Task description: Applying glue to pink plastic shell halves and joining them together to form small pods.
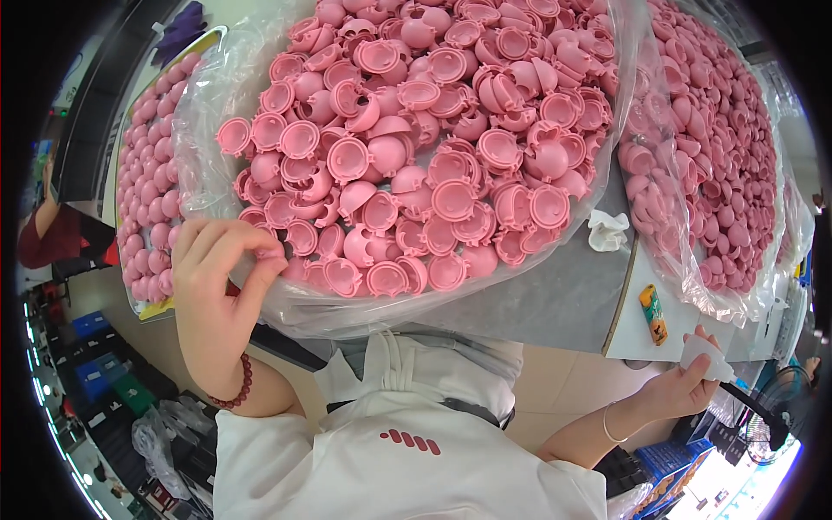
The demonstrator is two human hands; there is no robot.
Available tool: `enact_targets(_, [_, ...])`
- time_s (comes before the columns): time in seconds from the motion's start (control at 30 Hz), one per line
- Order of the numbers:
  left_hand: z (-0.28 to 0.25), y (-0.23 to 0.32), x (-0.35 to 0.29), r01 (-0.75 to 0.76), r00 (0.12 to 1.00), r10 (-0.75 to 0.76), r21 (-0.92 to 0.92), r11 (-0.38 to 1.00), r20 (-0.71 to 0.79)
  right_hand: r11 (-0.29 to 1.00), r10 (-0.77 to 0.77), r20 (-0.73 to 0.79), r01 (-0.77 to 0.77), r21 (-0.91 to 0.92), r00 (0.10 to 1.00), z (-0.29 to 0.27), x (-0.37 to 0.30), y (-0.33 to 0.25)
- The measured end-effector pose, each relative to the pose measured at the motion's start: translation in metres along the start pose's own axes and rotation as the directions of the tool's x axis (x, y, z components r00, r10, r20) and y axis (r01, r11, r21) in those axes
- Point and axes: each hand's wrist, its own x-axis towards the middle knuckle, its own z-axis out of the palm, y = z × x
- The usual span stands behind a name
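A large heap of pink plastic half-shells (451, 199), cup-like with small tabs on their rims, lies on a clear plastic bag in front of me. At its near left edge, my left hand (217, 286) pinches a pink half-shell (272, 254) between thumb and fingers; the fingers hide most of it. Away to the right, past the table's edge, my right hand (680, 390) grips a white piece (707, 357) that looks like paper or thin plastic. I cannot make out which.
On the left stands a tray of closed pink balls (156, 186). Another bag of pink shells (706, 156) fills the right side. Between lie a crumpled white tissue (608, 230) and an orange-and-green lighter-like object (653, 314). A fan (780, 407) stands at the far right.
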Motion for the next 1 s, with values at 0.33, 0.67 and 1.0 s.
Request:
enact_targets(0.33, [0.009,0.018,-0.01,-0.261,0.886,-0.047,-0.58,0.772,-0.461,0.93,-0.01,0.215,-0.07,0.361,0.977,0.0,-0.01,-0.03])
enact_targets(0.67, [0.074,0.1,0.002,-0.047,0.937,0.348,-0.968,0.245,0.043,0.536,-0.049,0.833,-0.69,0.487,0.55,0.058,-0.063,-0.092])
enact_targets(1.0, [0.077,0.099,-0.004,0.201,0.944,0.277,-0.979,-0.04,0.182,0.566,0.015,0.558,-0.467,0.679,0.83,0.061,-0.044,-0.079])
